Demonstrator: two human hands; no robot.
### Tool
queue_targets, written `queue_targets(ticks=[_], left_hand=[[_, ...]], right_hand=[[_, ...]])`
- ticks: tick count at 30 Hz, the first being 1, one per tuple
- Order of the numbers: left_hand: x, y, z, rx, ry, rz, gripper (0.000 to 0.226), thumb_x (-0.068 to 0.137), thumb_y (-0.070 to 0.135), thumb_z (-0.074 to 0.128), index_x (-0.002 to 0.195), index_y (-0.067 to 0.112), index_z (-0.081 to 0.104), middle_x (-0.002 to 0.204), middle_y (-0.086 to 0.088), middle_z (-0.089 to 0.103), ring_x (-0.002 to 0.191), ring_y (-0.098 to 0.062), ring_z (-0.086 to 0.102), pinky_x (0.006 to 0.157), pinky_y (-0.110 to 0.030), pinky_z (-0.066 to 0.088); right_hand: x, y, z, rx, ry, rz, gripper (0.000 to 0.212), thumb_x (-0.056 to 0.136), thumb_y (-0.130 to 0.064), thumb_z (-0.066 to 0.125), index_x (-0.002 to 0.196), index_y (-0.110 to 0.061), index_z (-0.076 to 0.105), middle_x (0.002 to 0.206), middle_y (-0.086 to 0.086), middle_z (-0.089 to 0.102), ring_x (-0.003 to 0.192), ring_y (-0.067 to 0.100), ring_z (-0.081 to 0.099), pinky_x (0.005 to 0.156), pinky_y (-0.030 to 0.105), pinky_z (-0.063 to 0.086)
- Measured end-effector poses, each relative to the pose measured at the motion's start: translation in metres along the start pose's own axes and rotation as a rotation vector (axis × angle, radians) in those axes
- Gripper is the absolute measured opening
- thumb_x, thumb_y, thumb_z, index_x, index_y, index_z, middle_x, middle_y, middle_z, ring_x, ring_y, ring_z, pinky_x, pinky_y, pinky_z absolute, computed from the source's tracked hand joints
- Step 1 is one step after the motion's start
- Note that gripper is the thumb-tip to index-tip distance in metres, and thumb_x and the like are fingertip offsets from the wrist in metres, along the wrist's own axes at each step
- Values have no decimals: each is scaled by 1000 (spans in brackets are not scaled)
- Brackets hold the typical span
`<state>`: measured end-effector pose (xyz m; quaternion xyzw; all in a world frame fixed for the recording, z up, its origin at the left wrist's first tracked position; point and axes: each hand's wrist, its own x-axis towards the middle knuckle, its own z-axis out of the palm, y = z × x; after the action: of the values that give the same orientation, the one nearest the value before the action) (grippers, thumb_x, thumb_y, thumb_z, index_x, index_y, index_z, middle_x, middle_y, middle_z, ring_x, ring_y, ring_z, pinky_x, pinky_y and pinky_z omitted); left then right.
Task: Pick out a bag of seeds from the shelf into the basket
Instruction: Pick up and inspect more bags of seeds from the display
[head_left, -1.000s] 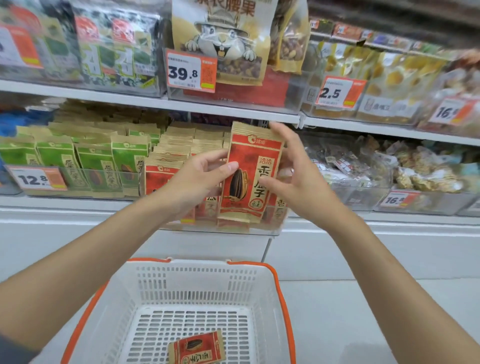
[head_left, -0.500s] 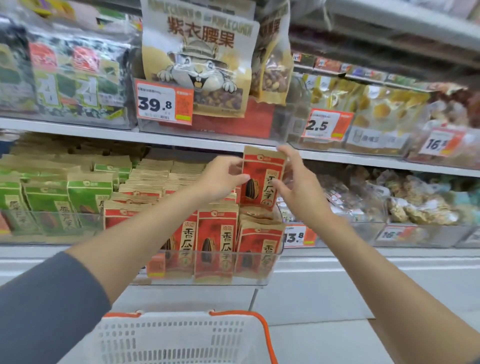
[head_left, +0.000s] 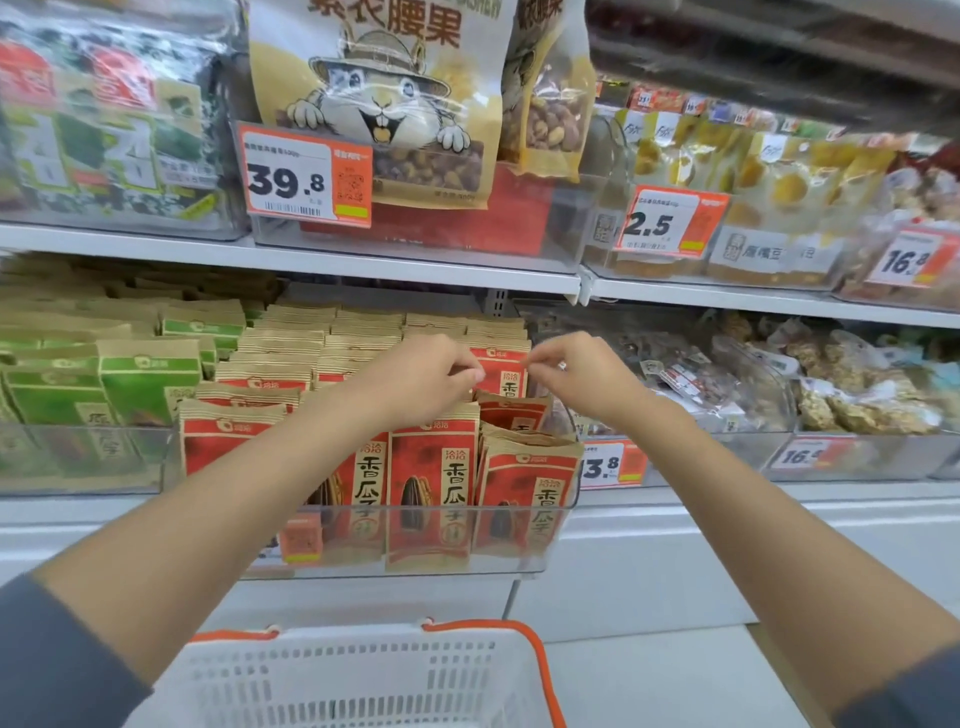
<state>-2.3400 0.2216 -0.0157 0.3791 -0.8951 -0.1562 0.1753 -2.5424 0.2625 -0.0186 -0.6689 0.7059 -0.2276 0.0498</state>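
Bag of seeds (head_left: 501, 371), red with a brown paper top, stands upright near the back of the red rows on the middle shelf (head_left: 727, 501), and only a strip of its face shows between the two hands. Seen from the head camera, the left hand (head_left: 423, 382) reaches in over the front rows, its fingers (head_left: 475, 374) curled, the tips pinching the bag's left edge. The right hand (head_left: 579, 376) meets it from the other side, thumb and forefinger pinched on the top right corner. The bag is packed among other red bags (head_left: 434, 483) in a clear bin (head_left: 441, 540), whose front lip crosses the foremost bags about halfway up and whose right wall curves round just beside the last stack. Green bags (head_left: 148, 382) fill the neighbouring bin to the left, close against the red ones. Above the bag tops there is a dark open gap before the upper shelf board (head_left: 363, 265), so the room for lifting is upward and toward the person. A price tag (head_left: 613, 465) hangs just right of the bin. Below and in front of the bin, between the forearms, sits the white basket (head_left: 337, 675) with its orange rim (head_left: 540, 665). Only its far wall shows, and its floor lies out of sight.
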Motion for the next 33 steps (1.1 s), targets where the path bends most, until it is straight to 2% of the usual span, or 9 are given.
queue_targets(ticks=[1, 6, 8, 10, 13, 21, 25, 28, 33], left_hand=[[-4, -2, -1, 26, 5, -1, 32, 105, 31, 46, 119, 16, 70, 94, 6, 71, 73, -3, 58, 68, -21, 48], [-19, -11, 2, 99, 7, -37, 36, 105, 37, 42, 127, 22, 66, 122, 3, 69, 109, -18, 64, 94, -42, 53], [-20, -11, 3, 112, 30, -36, 36, 105, 38, 42, 127, 23, 66, 124, 4, 68, 111, -17, 63, 94, -42, 53], [-21, -11, 3, 117, 46, -30, 35, 105, 37, 42, 127, 24, 66, 122, 5, 69, 110, -17, 63, 93, -42, 54], [-23, -9, 3, 102, 89, -30, 32, 104, 33, 44, 126, 25, 66, 121, 6, 69, 108, -15, 63, 93, -36, 54], [-46, -1, -12, -150, 328, -41, 37, 101, 20, 52, 138, 22, 56, 136, 6, 61, 123, -9, 55, 109, -30, 43], [-64, 10, -26, -422, 354, -95, 47, 102, 30, 52, 148, 22, 44, 136, 7, 56, 114, -6, 54, 98, -30, 49], [-85, 20, -36, -613, 323, -133, 52, 102, 39, 50, 149, 19, 42, 138, 6, 54, 123, -10, 52, 102, -32, 46], [-122, 17, -35, -724, 164, -135, 20, 102, 32, 52, 114, 25, 66, 96, 12, 73, 84, 1, 69, 64, -12, 48]], right_hand=[[7, 0, 1, -5, 11, 2, 29, 98, -16, 58, 124, -15, 69, 125, 1, 68, 114, 16, 62, 94, 25, 44], [46, 0, 15, -154, -151, 75, 67, 95, -21, 62, 154, -13, 31, 153, 10, 43, 139, 30, 43, 115, 47, 34], [53, -1, 21, -247, -173, 93, 60, 94, -19, 63, 149, -12, 40, 144, 12, 52, 132, 33, 48, 111, 48, 37], [54, -2, 24, -309, -107, 79, 31, 92, -18, 65, 121, -8, 66, 119, 11, 67, 114, 32, 57, 101, 45, 44], [46, -3, 17, -192, -82, 75, 10, 92, -13, 66, 87, -5, 69, 97, 7, 70, 86, 26, 67, 80, 37, 53], [-13, -47, -48, 4, 376, -174, 14, 97, -13, 58, 104, -10, 70, 101, 2, 71, 96, 20, 64, 84, 37, 51], [-38, -82, -79, 197, 506, -216, 16, 100, -14, 54, 113, -12, 64, 97, -8, 64, 88, 9, 60, 76, 26, 50], [-50, -103, -88, 395, 525, -154, 16, 100, -13, 54, 114, -14, 62, 101, -9, 61, 91, 6, 60, 74, 20, 52], [-73, -118, -45, 550, 373, -13, 12, 98, -11, 56, 106, -18, 62, 100, -4, 66, 87, 9, 64, 76, 32, 56]])
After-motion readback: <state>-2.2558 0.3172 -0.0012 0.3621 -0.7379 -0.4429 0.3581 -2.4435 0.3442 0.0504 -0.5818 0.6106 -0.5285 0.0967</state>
